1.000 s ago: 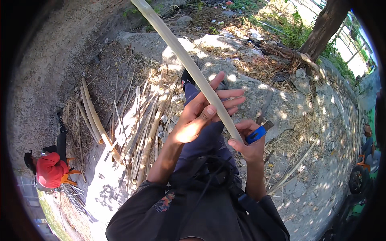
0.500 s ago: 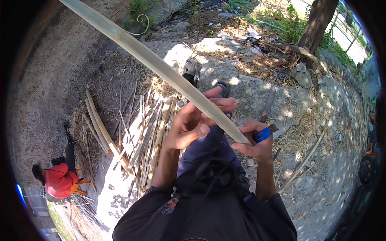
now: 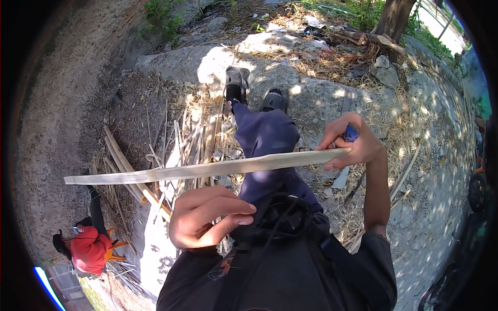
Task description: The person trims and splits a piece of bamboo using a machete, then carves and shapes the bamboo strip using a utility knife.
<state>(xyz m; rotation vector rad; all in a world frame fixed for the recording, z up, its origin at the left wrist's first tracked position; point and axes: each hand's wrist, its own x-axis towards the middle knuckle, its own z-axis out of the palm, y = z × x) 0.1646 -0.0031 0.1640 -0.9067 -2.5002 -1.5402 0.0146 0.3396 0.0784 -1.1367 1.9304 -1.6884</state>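
Observation:
In my right hand [image 3: 358, 142] is one end of a long pale bamboo strip [image 3: 249, 165], pinched between thumb and fingers. A blue box cutter [image 3: 351, 133] is tucked in the same hand; only its blue end shows between the fingers. The strip stretches nearly level to the left, across my legs, its far end free in the air. My left hand [image 3: 205, 217] hovers just below the strip without touching it. Its fingers are bent, with a small gap between thumb and forefinger and nothing visible in them.
Split bamboo pieces [image 3: 194, 142] and thicker bamboo poles [image 3: 122, 160] lie on the ground at left. A person in red [image 3: 89, 250] sits on an orange chair [image 3: 115, 251] at lower left. Ahead are a stone ledge [image 3: 321, 98], dry litter and a tree trunk [image 3: 394, 20].
The strip has swung from a steep diagonal to nearly level. My right hand has risen with it and the cutter; my left hand has come off the strip, lower and leftward. A thin curled shaving is gone from view.

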